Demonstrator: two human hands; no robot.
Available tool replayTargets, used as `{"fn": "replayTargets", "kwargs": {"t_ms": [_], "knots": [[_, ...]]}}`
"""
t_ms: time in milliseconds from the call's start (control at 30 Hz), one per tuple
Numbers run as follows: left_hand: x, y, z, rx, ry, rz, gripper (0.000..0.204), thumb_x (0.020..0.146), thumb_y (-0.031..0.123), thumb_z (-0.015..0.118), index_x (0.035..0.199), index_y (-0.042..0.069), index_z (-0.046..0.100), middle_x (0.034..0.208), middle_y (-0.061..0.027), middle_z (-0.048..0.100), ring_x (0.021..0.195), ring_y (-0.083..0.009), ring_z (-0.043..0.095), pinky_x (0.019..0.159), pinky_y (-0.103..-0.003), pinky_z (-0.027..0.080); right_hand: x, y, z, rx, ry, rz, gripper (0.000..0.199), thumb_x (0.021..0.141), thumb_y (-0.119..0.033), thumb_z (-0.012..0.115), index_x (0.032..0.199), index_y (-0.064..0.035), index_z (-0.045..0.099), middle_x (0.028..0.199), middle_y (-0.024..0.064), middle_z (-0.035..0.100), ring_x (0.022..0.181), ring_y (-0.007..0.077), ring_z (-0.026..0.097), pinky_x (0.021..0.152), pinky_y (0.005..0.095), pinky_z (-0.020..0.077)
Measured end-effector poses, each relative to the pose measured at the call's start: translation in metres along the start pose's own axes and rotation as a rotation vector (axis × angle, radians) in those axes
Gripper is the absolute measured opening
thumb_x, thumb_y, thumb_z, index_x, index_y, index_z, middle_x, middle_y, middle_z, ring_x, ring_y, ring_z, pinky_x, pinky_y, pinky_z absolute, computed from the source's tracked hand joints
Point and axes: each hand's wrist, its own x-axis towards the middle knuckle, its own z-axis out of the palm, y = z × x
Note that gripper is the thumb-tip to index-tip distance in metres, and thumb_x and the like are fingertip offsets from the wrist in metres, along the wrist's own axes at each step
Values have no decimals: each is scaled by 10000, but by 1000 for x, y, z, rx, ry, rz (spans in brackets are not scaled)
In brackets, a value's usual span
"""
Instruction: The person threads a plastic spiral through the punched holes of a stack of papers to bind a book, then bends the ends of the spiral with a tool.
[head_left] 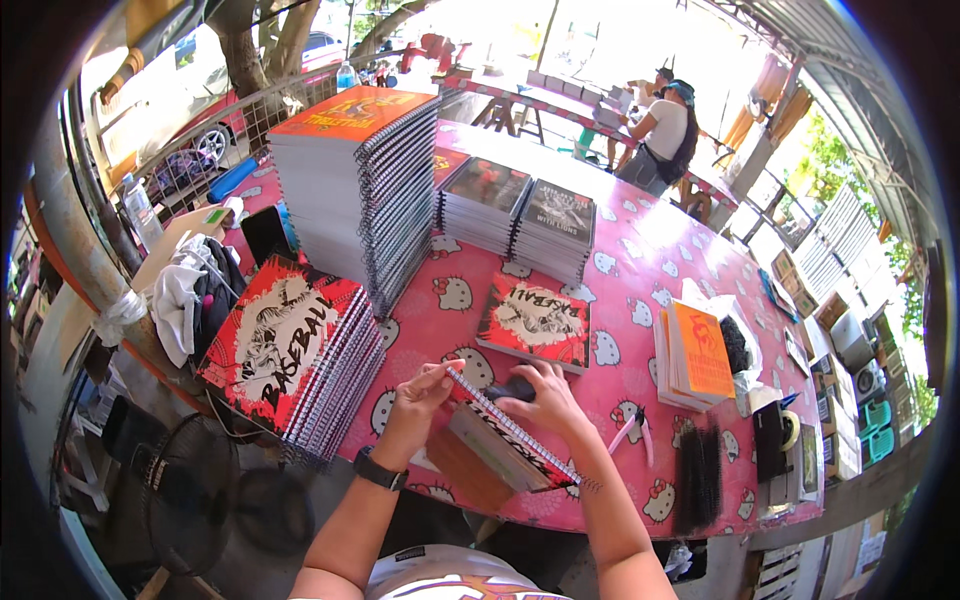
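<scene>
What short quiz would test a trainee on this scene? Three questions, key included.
1. Which wrist wears the black wristwatch?

2. True or false: the small pink-handled pliers lie to the right of the right hand.

3. The left hand touches: A, a clear plastic bottle; B, a spiral-bound book with a red, white and black cover; C, an orange-covered book.

Key: 1. The left. 2. True. 3. B.

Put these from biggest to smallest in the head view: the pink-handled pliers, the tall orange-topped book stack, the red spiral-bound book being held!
1. Tall orange-topped book stack
2. Red spiral-bound book, tilted, so it looks narrower
3. Pink-handled pliers
</scene>
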Motion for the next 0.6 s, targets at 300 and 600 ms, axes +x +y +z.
{"fn": "replayTargets", "kwargs": {"t_ms": [300, 600], "knots": [[-10, 48, 49, 143, -265, 124, 201, 782, -13, 670, 977, 34, 681, 920, -31, 609, 848, -90, 575, 717, -222, 479, -75, -110, -97, 469, 217, -130, 435, 723, -183, 756, 1102, -69, 575, 1022, 115, 588, 919, 255, 590, 769, 339, 489], [-20, 54, 69, 142, -338, 169, 183, 738, -43, 703, 913, -24, 652, 930, -73, 591, 841, -135, 607, 729, -242, 502, -82, -111, -89, 489, 462, -189, 202, 773, -162, 707, 894, -46, 594, 778, 84, 575, 696, 239, 559, 593, 331, 460]]}}
